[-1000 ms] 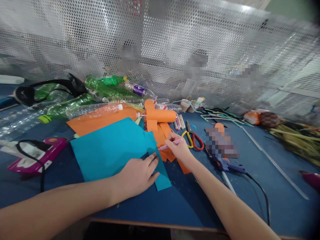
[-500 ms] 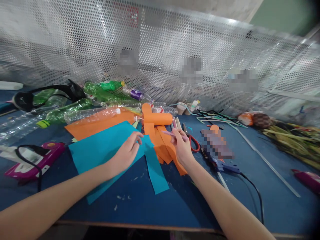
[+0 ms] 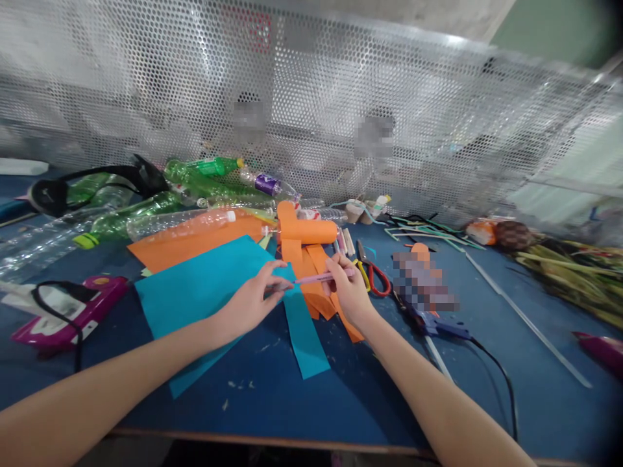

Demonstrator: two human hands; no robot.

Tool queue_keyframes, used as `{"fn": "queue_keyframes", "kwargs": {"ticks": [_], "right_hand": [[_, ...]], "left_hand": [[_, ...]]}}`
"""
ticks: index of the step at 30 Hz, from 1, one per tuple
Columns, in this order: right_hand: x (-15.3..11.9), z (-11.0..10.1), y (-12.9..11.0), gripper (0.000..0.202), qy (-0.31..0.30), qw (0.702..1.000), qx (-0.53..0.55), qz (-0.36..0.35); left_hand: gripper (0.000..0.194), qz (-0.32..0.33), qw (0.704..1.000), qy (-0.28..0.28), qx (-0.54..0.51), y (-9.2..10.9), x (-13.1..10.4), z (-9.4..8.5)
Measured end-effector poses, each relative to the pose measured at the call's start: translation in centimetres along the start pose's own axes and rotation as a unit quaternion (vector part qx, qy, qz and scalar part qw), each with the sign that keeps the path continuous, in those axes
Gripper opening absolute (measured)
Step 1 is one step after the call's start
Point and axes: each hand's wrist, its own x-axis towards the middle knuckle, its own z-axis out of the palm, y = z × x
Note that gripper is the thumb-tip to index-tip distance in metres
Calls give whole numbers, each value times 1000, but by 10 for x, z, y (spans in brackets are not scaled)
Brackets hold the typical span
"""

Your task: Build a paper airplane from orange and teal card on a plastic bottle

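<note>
"Pink pen (image 3: 315, 278), between the two hands. Which one has it?"

"The right hand (image 3: 348, 288), at the pen's three o'clock end. Thumb and fingers are closed around the barrel, and the thin end points to nine."

"And the left hand (image 3: 253, 298)?"

"At that thin end, over the blue sheet (image 3: 195, 295). Its fingers are bent in towards the thumb. I can't tell whether they pinch the pen's end or only come close to it."

"What's around the pen?"

"At six o'clock, a blue strip (image 3: 306, 340) running down the table (image 3: 263, 402). Just beyond the pen, at twelve, an orange roll (image 3: 311, 231) lies crosswise, with orange strips (image 3: 318, 301) spread on the near side of it. Scissors (image 3: 381, 282) lie at three, beside the right hand, one handle red and the other yellow."

"Further out?"

"A dark blue glue gun (image 3: 445, 326) at four, its cord curling towards five. An orange sheet (image 3: 178, 246) sits towards ten, partly under a clear bottle (image 3: 175, 224) with a white cap. Beyond everything, at twelve, stands a metal mesh screen (image 3: 311, 91)."
</note>
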Motion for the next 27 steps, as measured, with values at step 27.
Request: {"fn": "queue_keyframes", "kwargs": {"ticks": [27], "right_hand": [[2,0,5,33,-69,996,-46,38]], "left_hand": [[32,70,968,39,238,5,-5,2]]}}
